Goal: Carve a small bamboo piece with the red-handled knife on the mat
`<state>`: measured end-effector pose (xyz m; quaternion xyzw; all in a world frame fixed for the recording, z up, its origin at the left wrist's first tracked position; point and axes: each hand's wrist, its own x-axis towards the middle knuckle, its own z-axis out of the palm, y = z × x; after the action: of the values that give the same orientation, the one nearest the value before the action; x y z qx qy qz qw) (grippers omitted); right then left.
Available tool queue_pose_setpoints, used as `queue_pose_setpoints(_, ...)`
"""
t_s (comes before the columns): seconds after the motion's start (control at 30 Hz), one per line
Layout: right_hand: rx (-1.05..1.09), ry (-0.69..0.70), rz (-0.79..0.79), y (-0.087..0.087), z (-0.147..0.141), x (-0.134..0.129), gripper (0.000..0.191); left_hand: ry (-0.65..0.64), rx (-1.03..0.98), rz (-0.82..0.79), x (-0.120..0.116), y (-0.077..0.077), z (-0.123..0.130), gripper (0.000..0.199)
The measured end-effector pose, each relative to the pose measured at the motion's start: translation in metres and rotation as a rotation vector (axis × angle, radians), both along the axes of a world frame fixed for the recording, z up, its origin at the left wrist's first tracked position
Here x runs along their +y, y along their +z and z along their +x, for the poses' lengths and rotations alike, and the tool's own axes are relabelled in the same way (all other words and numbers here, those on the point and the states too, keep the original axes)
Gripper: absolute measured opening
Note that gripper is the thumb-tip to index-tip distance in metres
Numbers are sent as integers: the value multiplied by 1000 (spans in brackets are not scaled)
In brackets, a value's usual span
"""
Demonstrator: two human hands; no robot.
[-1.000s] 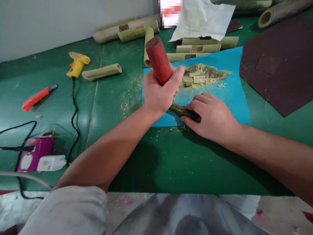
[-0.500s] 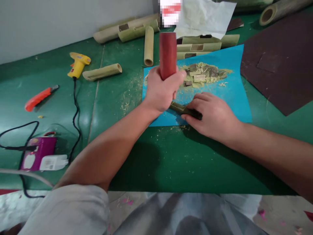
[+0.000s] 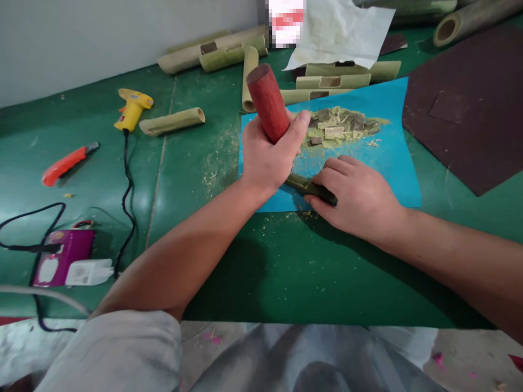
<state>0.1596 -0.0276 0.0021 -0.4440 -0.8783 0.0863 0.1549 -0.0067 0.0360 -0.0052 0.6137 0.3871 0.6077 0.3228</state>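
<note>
My left hand (image 3: 267,155) is wrapped round a thick red wooden handle (image 3: 269,103), which sticks up and leans to the left; its lower, working end is hidden behind my hand. Just below and to the right, a dark green bamboo piece (image 3: 300,182) lies at the lower edge of the blue sheet (image 3: 392,179). Its near right end is gripped by my right hand (image 3: 355,190), thumb on the front side and fingers over the top. The far left end goes out of sight under my left hand. Behind both hands, chips and shavings (image 3: 337,130) are heaped on the sheet.
Notched bamboo tubes (image 3: 235,56) lie along the back, with white paper (image 3: 343,35) nearby. At left are a yellow glue gun (image 3: 133,109), a cut bamboo tube (image 3: 171,122), an orange utility knife (image 3: 65,164) and a corded purple box (image 3: 71,253). A dark brown sheet (image 3: 474,109) covers the right.
The red handle has tipped from nearly upright toward the left, my left hand turning with it. My right hand keeps its grip on the bamboo in almost the same spot.
</note>
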Motion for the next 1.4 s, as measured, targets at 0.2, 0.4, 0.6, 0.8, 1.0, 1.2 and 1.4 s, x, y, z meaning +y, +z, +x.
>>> queue_pose_setpoints(0.2,12,-19,-45,2,0,0,15,-41,94,18,3,0,-3,61)
queue_pose_setpoints(0.4,36,-32,-72,-1,-2,-1,18,-161,-81,-124,6,-7,-10,53)
queue_pose_setpoints(0.6,29,14,71,-3,7,0,18,-144,-206,-77,19,-6,-13,53)
queue_pose_setpoints(0.8,62,-9,135,-4,18,10,19,-110,-306,-14,23,26,-17,57)
queue_pose_setpoints(1.0,98,-74,102,-3,22,11,18,-76,-314,-13,5,37,-9,38)
queue_pose_setpoints(1.2,98,-77,108,-1,24,11,20,-91,-197,-66,-1,30,-2,48)
queue_pose_setpoints(1.4,118,-78,104,-1,24,12,20,-90,-180,-106,-6,29,2,35)
